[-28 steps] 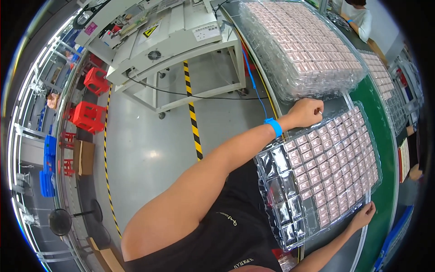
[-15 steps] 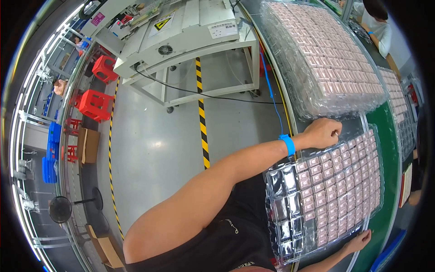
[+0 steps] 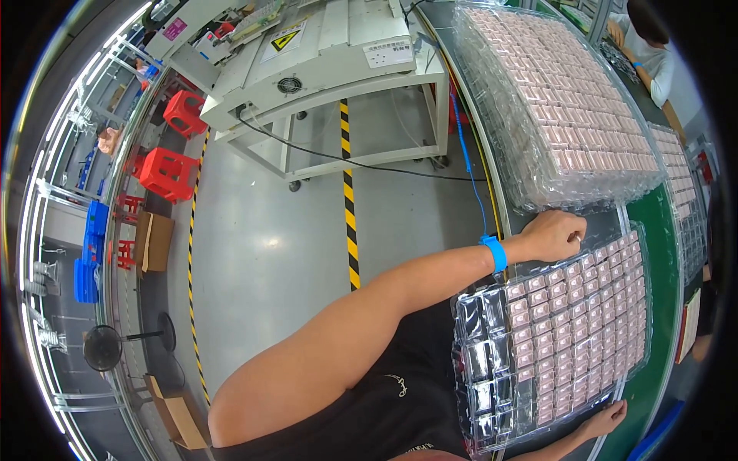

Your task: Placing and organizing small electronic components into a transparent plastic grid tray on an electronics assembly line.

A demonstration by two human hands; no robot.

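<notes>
Green worktop [image 3: 663,307], tray [image 3: 480,361] beside left fingers [image 3: 570,224]

person's two hands [image 3: 550,235], one near tray [image 3: 483,376], one tall tray stack [image 3: 509,142]

The far machine [image 3: 338,65] bore a yellow warning triangle [image 3: 286,40] and, right, a white printed label [image 3: 389,54]; black clothing [image 3: 354,421] showed pale lettering [image 3: 420,448].

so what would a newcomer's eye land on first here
Most likely the tall stack of clear trays holding pale pink pieces at the upper right. Just below it, a similar part-filled tray lies between the left hand and the right hand. After that, the bright red stools at the left and the yellow-and-black striped tape on the grey floor stand out.
</notes>
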